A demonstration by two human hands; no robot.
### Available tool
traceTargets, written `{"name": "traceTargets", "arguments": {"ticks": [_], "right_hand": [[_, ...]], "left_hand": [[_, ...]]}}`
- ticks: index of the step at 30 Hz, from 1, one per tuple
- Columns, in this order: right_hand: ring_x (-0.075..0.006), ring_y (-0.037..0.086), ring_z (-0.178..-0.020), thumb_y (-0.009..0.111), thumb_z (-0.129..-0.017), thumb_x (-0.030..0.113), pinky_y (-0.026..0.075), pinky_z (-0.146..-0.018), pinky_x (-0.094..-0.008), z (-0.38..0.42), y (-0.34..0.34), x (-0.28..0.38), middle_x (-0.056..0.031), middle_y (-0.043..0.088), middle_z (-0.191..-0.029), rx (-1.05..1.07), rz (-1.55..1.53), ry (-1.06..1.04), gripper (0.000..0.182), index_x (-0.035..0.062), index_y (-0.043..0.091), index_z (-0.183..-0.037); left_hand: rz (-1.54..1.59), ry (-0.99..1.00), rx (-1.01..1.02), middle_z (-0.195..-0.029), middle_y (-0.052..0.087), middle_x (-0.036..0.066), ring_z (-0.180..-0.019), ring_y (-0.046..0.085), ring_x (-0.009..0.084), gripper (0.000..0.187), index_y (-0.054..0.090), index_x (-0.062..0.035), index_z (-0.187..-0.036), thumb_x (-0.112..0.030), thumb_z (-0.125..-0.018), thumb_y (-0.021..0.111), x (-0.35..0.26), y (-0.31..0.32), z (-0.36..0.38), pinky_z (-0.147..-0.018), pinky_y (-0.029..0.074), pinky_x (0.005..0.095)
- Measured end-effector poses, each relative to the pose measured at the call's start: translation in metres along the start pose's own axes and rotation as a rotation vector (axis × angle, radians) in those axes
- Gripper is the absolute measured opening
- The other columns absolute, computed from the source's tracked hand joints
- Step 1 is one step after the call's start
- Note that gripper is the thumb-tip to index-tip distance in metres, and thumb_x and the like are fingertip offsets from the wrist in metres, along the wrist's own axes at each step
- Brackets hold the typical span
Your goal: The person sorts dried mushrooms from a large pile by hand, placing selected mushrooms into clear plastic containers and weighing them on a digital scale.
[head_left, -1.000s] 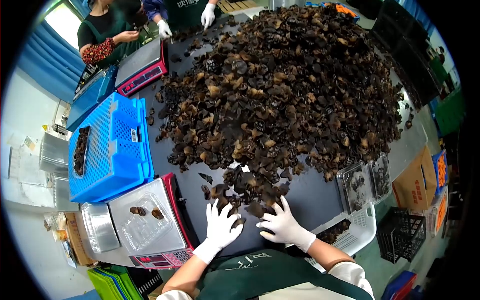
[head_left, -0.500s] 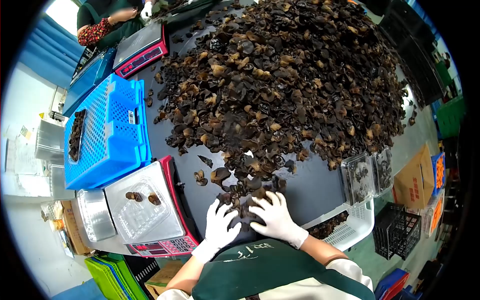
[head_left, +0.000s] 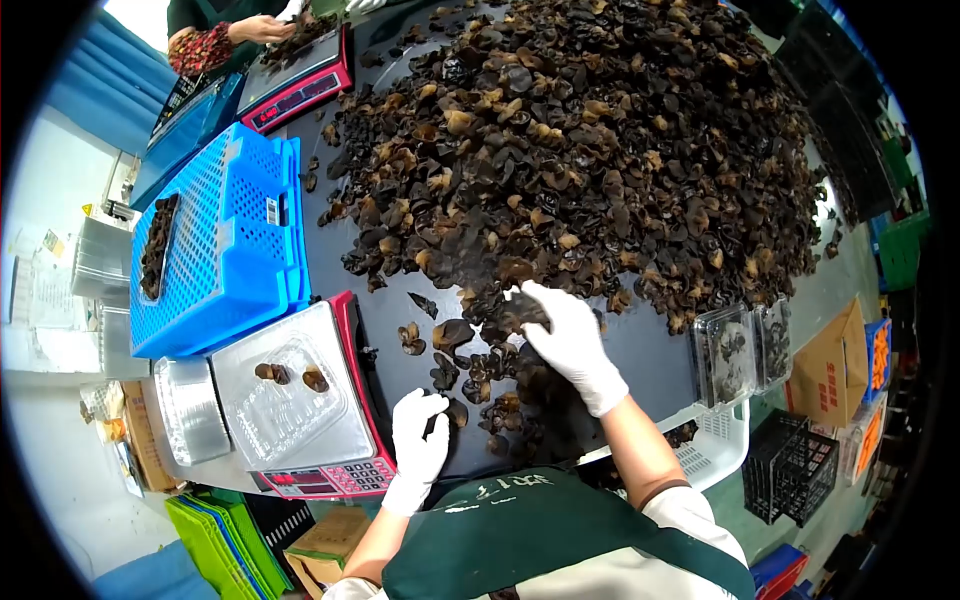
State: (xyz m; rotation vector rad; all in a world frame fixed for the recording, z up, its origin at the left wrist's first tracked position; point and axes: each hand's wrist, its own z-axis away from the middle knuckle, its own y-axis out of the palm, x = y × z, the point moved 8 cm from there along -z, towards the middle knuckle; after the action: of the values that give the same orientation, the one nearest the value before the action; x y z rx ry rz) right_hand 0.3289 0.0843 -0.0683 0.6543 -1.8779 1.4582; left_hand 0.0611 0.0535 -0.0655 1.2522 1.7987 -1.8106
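A large heap of wood ear mushrooms (head_left: 600,160) covers the dark table. Loose wood ears (head_left: 485,375) lie between it and my apron. My right hand (head_left: 570,345), in a white glove, reaches to the heap's near edge. Its fingers and thumb are spread around dark pieces, with no firm grip visible. Nearer my body, my left hand (head_left: 418,440), also gloved, is loosely curled with thumb and fingers apart. A small wood ear (head_left: 457,413) lies right at its fingertips. Left of it stands a red scale (head_left: 350,480) bearing a clear tray (head_left: 285,415) with two pieces inside.
A blue crate (head_left: 215,250) with a filled tray on top stands at left, near stacked clear trays (head_left: 192,410). Filled clear boxes (head_left: 725,355) and a white basket (head_left: 720,445) are at right. A co-worker's hand (head_left: 262,28) is over another scale (head_left: 295,85).
My right hand has moved forward to the heap's edge. My left hand has drawn back slightly, and loose pieces are now spread between them. The co-worker's hand now holds mushrooms over the far scale.
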Motion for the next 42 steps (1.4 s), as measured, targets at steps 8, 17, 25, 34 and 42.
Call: {"name": "traceTargets", "arguments": {"ticks": [8,17,25,34,42], "right_hand": [[-0.0248,0.060,-0.107,0.070,-0.082,0.024,0.044,-0.095,-0.0355,0.095,-0.091,-0.015,-0.0147,0.067,-0.108,0.854,-0.840,0.119,0.040,-0.0007,0.066,-0.112],[-0.0290,0.066,-0.092,0.077,-0.071,0.031,0.052,-0.081,-0.0370,0.153,-0.013,0.000,-0.0123,0.067,-0.098,0.763,0.037,0.242,0.048,0.0055,0.067,-0.110],[-0.0320,0.064,-0.091,0.055,-0.085,0.013,0.051,-0.082,-0.0410,0.149,-0.015,-0.011,-0.0129,0.065,-0.096,0.377,-0.046,0.260,0.021,0.0071,0.065,-0.102],[-0.0252,0.064,-0.084,0.050,-0.087,0.003,0.049,-0.080,-0.0325,0.142,-0.032,-0.033,-0.0138,0.067,-0.095,0.358,-0.351,0.516,0.030,0.0018,0.060,-0.116],[-0.0328,0.057,-0.096,0.059,-0.078,0.015,0.047,-0.086,-0.0421,0.106,-0.027,0.020,-0.0145,0.058,-0.114,-0.011,0.195,-0.042,0.042,0.0062,0.057,-0.119]], "left_hand": [[-0.093,0.079,-0.050,-0.108,0.063,0.011,-0.112,0.054,0.0339,0.027,0.069,-0.0080,-0.101,-0.001,-0.075,0.067,-0.002,0.007,-0.020,-0.097,0.044,0.0433],[-0.355,0.378,0.356,-0.079,0.060,0.005,-0.077,0.056,0.0255,0.034,0.066,-0.0116,-0.108,-0.010,-0.074,0.069,-0.052,0.058,-0.019,-0.066,0.044,0.0378],[-0.286,0.218,0.382,-0.076,0.059,0.006,-0.072,0.057,0.0262,0.020,0.068,-0.0123,-0.100,-0.014,-0.081,0.066,-0.028,0.068,-0.007,-0.065,0.046,0.0381],[0.037,-0.197,0.382,-0.080,0.064,0.010,-0.069,0.061,0.0211,0.007,0.065,-0.0026,-0.087,-0.009,-0.085,0.067,-0.006,0.051,-0.011,-0.067,0.049,0.0301],[0.170,-0.228,0.265,-0.084,0.064,0.010,-0.074,0.061,0.0170,0.009,0.064,-0.0007,-0.096,-0.005,-0.089,0.061,-0.015,0.040,-0.023,-0.071,0.048,0.0281]]}}
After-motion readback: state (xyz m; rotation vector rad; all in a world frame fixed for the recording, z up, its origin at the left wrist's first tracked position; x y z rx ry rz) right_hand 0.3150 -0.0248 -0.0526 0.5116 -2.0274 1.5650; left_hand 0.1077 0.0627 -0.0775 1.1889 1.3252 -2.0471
